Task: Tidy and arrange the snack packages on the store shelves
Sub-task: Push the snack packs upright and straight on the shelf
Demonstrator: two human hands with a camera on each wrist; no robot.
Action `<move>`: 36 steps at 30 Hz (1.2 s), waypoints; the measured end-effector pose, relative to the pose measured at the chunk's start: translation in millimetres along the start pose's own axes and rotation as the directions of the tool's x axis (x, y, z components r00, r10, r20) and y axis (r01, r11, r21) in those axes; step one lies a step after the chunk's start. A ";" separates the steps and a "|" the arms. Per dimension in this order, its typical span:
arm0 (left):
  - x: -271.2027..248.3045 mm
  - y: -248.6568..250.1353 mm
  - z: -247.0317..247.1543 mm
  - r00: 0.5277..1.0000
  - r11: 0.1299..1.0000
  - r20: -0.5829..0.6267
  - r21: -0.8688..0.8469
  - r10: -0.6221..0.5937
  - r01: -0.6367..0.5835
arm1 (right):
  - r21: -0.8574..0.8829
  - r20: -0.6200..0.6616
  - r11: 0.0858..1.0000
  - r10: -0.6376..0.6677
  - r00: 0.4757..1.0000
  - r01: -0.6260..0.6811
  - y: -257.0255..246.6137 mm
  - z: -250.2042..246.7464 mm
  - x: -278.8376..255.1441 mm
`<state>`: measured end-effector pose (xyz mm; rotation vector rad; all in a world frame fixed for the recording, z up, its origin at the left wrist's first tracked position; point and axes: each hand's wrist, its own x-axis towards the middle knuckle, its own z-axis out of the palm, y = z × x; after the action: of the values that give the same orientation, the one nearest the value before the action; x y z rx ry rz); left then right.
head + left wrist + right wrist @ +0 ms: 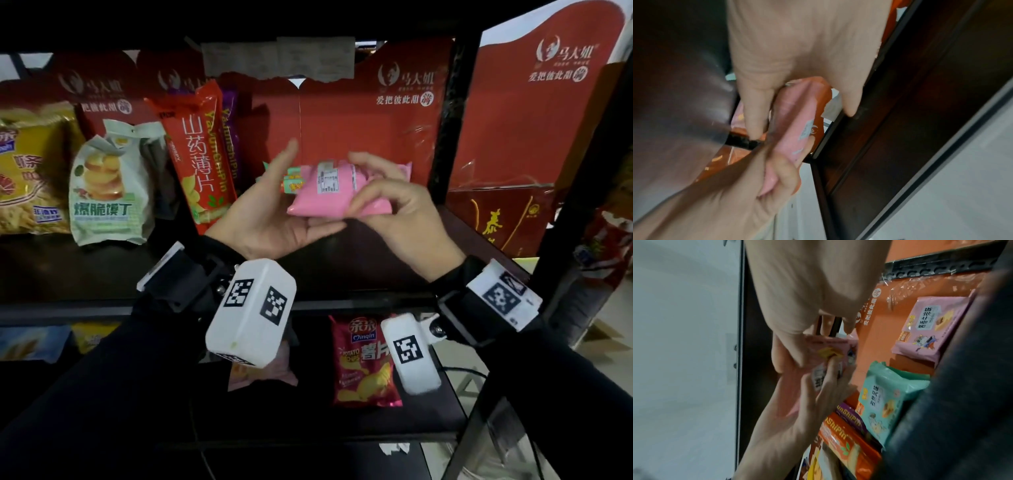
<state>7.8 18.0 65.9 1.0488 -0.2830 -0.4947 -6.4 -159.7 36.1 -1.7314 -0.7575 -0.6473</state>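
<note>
I hold a pink snack package [322, 202] in both hands above the middle shelf [85, 267], its white label facing me. My left hand [274, 216] lies palm up with straight fingers under the package and the thumb pointing up. My right hand [387, 205] grips the package's right end, thumb in front and fingers curled behind. The left wrist view shows the pink package [795, 116] between my left hand [797, 48] and my right hand [766, 186]. In the right wrist view my right hand [807, 288] and left hand [818, 402] bracket the pink package [826, 344].
A teal package [291, 171] stands behind my hands, an orange-red yam chip pack [198, 154] and a purple one [231, 120] lean to its left. Further left stand a green-white bag [109, 185] and a yellow bag [30, 171]. A black upright [448, 120] bounds the bay. A red chip bag [363, 359] sits on the shelf below.
</note>
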 end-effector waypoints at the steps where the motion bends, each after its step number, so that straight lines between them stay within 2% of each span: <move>1: 1.1 -0.1 0.9 0.998 0.998 -0.033 0.025 0.051 -0.050 | -0.008 0.057 1.000 0.010 0.998 -0.010 0.9 0.7 -4.3; 3: 5.3 -3.1 -0.3 0.984 0.989 -0.126 0.099 0.126 -0.114 | 0.001 0.156 0.999 0.048 0.987 -0.048 1.1 2.0 -9.7; 4: 7.2 -5.3 -1.9 0.980 0.984 -0.141 0.124 0.142 -0.124 | 0.016 0.161 0.997 0.073 0.984 -0.076 1.2 3.6 -10.0; 6: 7.9 -10.4 -2.7 0.982 0.978 -0.118 0.162 0.150 -0.130 | 0.168 0.078 0.967 0.182 0.980 -0.192 2.3 6.1 -5.1; 7: 7.9 -12.6 -4.2 0.982 0.973 -0.098 0.181 0.160 -0.140 | 0.305 0.024 0.907 0.298 0.954 -0.290 1.7 6.2 -0.8; 8: 8.1 -14.8 -5.1 0.982 0.966 -0.071 0.204 0.175 -0.158 | 0.438 0.030 0.813 0.414 0.910 -0.384 2.9 6.0 3.9; 9: 8.2 -16.8 -5.9 0.981 0.955 -0.042 0.239 0.191 -0.175 | 0.519 0.073 0.725 0.491 0.868 -0.453 3.7 5.2 8.3; 10: 8.5 -18.6 -6.5 0.979 0.939 -0.022 0.289 0.203 -0.188 | 0.524 0.123 0.686 0.525 0.842 -0.504 4.4 4.5 11.9; 12: 9.2 -20.0 -7.6 0.973 0.895 -0.004 0.392 0.230 -0.210 | 0.471 0.153 0.695 0.542 0.827 -0.543 7.4 3.6 14.6; 15: 12.3 -18.5 -10.0 0.958 0.857 -0.016 0.451 0.286 -0.249 | 0.487 0.115 0.713 0.519 0.847 -0.504 11.2 7.7 13.4; 20: 19.4 -24.8 -11.2 0.924 0.865 -0.116 0.409 0.364 -0.290 | 0.476 0.108 0.739 0.489 0.866 -0.477 13.1 17.6 10.9; 22: 20.4 -28.4 -13.7 0.912 0.862 -0.115 0.391 0.393 -0.322 | 0.436 0.116 0.753 0.495 0.861 -0.492 12.1 16.3 12.5; 25: 19.5 -26.6 -14.7 0.903 0.854 -0.075 0.367 0.423 -0.369 | 0.475 0.133 0.716 0.516 0.846 -0.511 10.8 13.4 17.5; 27: 20.4 -23.3 -13.4 0.897 0.852 -0.066 0.349 0.438 -0.390 | 0.511 0.095 0.705 0.523 0.847 -0.492 9.1 14.2 21.0; 31: 24.6 -19.7 -7.4 0.871 0.858 -0.099 0.260 0.480 -0.443 | 0.488 0.033 0.743 0.509 0.860 -0.458 8.9 19.4 25.9; 33: 25.4 -20.3 -7.6 0.866 0.867 -0.136 0.222 0.481 -0.446 | 0.460 0.061 0.739 0.527 0.848 -0.493 8.9 16.9 28.7; 36: 23.3 -21.6 -10.3 0.879 0.877 -0.150 0.255 0.452 -0.407 | 0.392 0.191 0.713 0.555 0.810 -0.581 10.4 6.7 31.3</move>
<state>26.9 5.1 41.7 1.1969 -0.3815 0.0546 22.2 -150.1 51.2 -1.4502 -0.3241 0.0138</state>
